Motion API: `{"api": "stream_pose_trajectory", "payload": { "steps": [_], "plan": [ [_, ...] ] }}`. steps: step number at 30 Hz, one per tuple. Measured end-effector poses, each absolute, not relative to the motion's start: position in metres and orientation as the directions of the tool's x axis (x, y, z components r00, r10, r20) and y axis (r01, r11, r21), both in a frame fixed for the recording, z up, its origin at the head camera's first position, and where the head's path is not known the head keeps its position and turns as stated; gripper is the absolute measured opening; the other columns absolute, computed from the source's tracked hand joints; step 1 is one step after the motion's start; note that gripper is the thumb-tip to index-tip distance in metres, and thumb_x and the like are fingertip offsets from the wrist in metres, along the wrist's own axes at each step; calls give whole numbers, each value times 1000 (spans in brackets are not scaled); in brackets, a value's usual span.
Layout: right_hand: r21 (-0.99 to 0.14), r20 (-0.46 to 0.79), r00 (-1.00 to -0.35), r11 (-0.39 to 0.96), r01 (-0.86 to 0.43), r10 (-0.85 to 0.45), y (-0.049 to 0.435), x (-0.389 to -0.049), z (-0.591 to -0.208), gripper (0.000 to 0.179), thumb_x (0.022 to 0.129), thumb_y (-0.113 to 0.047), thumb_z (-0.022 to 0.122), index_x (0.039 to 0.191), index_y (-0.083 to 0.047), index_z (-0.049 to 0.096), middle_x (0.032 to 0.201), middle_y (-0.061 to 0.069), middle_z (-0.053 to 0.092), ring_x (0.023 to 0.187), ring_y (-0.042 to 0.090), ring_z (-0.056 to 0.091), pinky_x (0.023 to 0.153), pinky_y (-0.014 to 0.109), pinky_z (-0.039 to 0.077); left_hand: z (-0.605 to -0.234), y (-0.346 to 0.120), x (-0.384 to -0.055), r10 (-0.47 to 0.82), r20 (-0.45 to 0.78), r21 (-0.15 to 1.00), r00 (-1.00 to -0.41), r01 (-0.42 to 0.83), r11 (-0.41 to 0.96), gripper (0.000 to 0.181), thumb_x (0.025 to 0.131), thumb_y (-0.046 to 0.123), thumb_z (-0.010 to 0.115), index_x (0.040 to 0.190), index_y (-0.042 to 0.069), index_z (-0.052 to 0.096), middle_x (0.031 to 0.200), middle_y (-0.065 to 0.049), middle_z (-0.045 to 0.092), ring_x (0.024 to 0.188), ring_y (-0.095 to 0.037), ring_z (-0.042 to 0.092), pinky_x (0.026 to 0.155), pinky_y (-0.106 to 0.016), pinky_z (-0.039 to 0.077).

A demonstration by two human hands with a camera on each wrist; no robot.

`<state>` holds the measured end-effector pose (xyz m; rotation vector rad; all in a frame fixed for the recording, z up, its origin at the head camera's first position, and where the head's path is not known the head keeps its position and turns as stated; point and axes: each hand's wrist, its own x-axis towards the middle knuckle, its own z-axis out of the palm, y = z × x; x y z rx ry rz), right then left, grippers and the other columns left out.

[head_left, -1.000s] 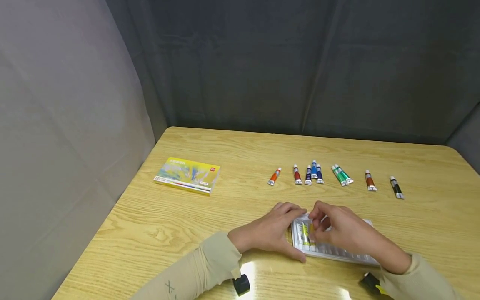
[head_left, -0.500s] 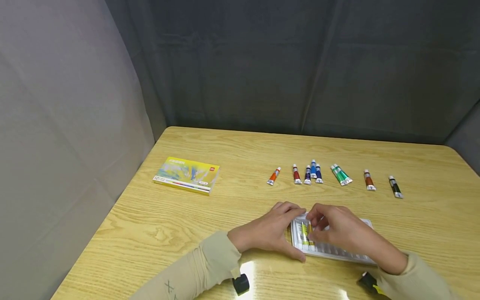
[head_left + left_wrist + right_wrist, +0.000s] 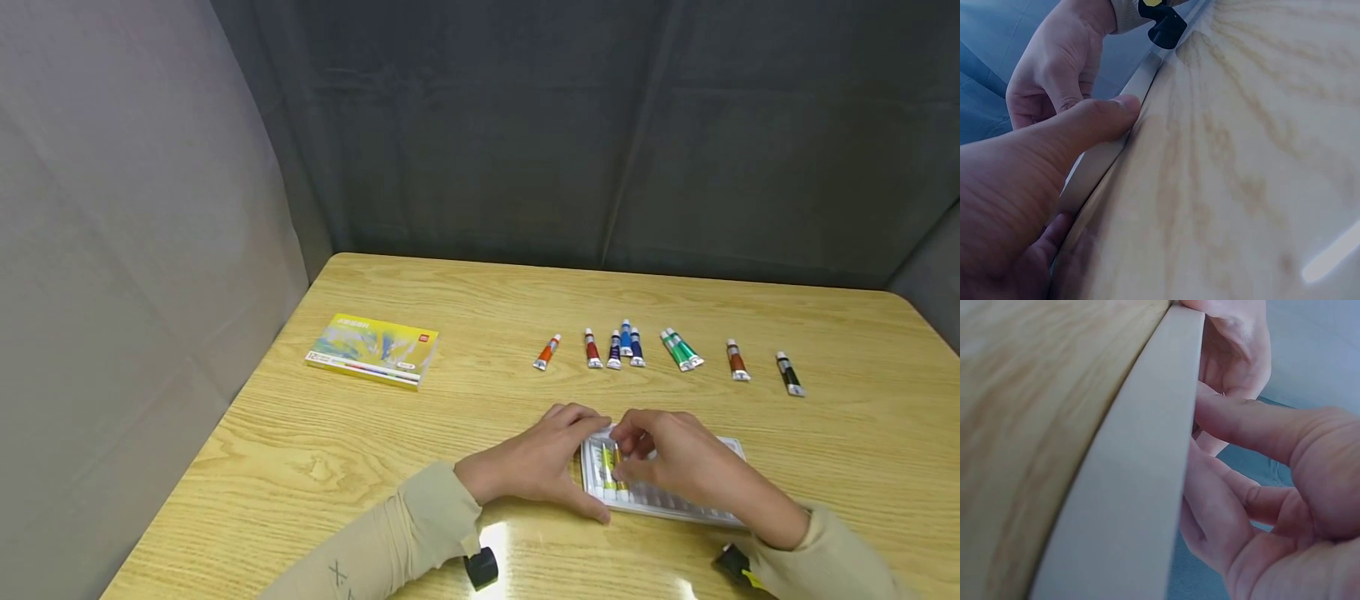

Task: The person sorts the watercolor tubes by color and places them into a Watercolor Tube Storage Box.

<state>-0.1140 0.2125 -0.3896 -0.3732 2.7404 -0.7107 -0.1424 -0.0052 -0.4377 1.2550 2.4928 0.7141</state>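
Note:
A white plastic tray (image 3: pixel 660 502) with narrow slots lies on the table. My left hand (image 3: pixel 536 462) grips its left end, thumb along the near edge and fingers at the far corner. In the left wrist view the thumb presses the side wall of that tray (image 3: pixel 1092 175). A lemon-yellow paint tube (image 3: pixel 607 472) lies in the leftmost part of the tray. Beside it, to the right, is an ochre paint tube (image 3: pixel 622 490), which my right hand (image 3: pixel 678 458) pinches with thumb and fingers. Those fingers partly cover the ochre tube. In the right wrist view the tray wall hides both tubes.
Behind the tray lie several loose paint tubes: orange (image 3: pixel 547 352), red (image 3: pixel 593 348), a blue group (image 3: pixel 626 337), a green pair (image 3: pixel 681 349), brown (image 3: pixel 737 361) and black (image 3: pixel 790 374). A yellow paint box (image 3: pixel 372 350) lies at the left. Dark cloth (image 3: pixel 480 133) hangs behind the table (image 3: pixel 315 467).
My right hand has shifted slightly left and lowered over the tray, and more of the ochre tube shows in its slot. The left hand keeps its place.

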Motion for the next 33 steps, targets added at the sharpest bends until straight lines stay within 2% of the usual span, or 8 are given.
{"api": "stream_pose_trajectory", "payload": {
  "steps": [19,33],
  "plan": [
    [-478,-144,-929,846,-237,-342,211,-114,-392,26,79,-25,90,95,-17,71,88,-8,71,81,6,62,69,24,49,-437,-5,-142,802,-4,535,-598,676,507,109,79,62,82,163,15,32,160,1,39,144,-14,38,122,-24,38],
    [-478,-186,-930,856,-197,-318,210,-113,-390,28,79,-25,90,99,-17,72,88,-7,70,81,8,61,67,22,47,-439,-5,-143,809,2,544,-588,680,492,106,80,61,82,162,15,33,160,0,40,144,-16,38,121,-25,38]
  ]
}}
